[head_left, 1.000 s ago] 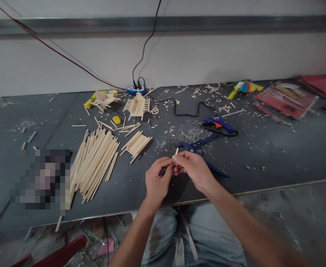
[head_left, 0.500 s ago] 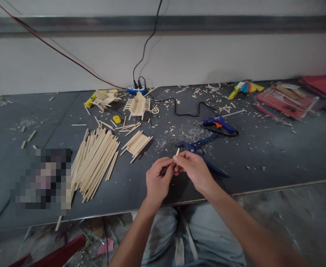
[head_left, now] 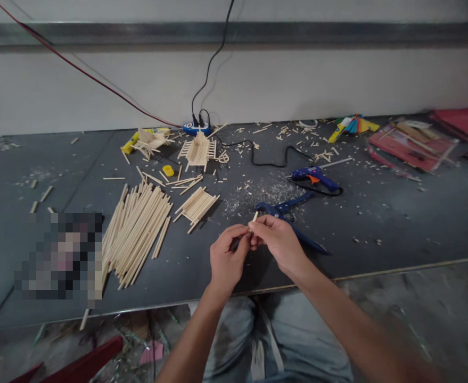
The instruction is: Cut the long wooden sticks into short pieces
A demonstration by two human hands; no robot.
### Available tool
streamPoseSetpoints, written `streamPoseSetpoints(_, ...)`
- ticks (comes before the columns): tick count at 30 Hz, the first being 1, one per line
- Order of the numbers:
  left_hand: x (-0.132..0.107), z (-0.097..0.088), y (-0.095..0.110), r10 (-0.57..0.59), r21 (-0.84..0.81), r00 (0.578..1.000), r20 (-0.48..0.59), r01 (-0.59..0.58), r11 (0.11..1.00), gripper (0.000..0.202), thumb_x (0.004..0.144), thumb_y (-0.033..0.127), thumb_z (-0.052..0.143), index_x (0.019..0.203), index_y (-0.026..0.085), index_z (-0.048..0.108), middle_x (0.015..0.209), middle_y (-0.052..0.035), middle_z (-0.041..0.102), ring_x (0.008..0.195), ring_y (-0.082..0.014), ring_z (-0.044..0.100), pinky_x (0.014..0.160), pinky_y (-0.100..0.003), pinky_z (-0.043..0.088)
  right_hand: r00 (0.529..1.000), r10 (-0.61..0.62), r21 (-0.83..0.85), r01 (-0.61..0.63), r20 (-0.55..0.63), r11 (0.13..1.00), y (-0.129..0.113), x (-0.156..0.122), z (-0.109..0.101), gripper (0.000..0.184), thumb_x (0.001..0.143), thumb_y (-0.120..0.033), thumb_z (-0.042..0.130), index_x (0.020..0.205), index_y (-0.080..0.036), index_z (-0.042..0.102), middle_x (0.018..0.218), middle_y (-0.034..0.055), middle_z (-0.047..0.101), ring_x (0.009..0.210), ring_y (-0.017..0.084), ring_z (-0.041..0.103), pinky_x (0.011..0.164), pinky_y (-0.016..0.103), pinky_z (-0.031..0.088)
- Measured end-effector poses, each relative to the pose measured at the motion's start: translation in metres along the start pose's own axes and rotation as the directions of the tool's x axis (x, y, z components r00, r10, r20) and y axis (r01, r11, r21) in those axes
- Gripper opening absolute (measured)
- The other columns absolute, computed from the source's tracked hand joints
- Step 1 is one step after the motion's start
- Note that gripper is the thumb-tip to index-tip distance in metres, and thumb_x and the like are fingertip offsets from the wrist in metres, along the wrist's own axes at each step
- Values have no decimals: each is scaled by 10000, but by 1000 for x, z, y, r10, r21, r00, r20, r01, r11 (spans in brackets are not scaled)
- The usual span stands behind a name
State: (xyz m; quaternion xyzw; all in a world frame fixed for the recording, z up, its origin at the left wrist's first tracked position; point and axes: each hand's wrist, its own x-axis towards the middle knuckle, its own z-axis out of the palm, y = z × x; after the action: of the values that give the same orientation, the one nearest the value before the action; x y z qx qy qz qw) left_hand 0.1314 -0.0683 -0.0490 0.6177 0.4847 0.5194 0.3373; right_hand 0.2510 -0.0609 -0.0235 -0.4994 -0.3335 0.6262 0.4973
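One worktop (head_left: 397,223) bears, at left, one pile of wooden sticks (head_left: 140,234), too overlapped to count, and, just beyond the hands, one blue cutter (head_left: 277,209). Two hands, left (head_left: 228,255) and right (head_left: 279,242), meet above the near edge, fingertips closed together on one short stick (head_left: 255,216), its upper end projecting and its lower end hidden. In descending size follow one blue glue gun (head_left: 317,177) beyond the cutter, two stick models (head_left: 199,151) (head_left: 152,142) toward the wall, one flat stick panel (head_left: 197,206) beside the pile, and one yellow cap (head_left: 169,171).
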Motion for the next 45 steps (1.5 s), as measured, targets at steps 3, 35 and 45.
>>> streamPoseSetpoints(3,0,1,0,-18,-24,1000,-2,18,1000,146,761,207,573,882,188,652,862,-43,666,761,-129,622,693,-240,511,1000,0,-5,0,-4,1000,0,1,0,200,678,-355,630,645,-173,554,485,-38,547,430,92,503,484,244,446)
streamPoseSetpoints(35,5,-2,4,-261,-66,932,250,286,956,323,868,328,373,646,149,525,569,31,498,529,-83,439,531,-190,357,995,-91,-183,83,-35,980,0,-4,6,193,718,-357,605,677,-170,586,470,-57,472,443,77,417,446,211,324)
streamPoseSetpoints(45,5,-1,5,-243,-86,939,242,270,959,320,866,322,384,644,156,542,517,41,455,512,-84,441,536,-187,361,996,-83,-180,77,-28,981,1,-5,5,197,713,-365,613,692,-170,593,493,-46,491,466,85,436,465,217,342)
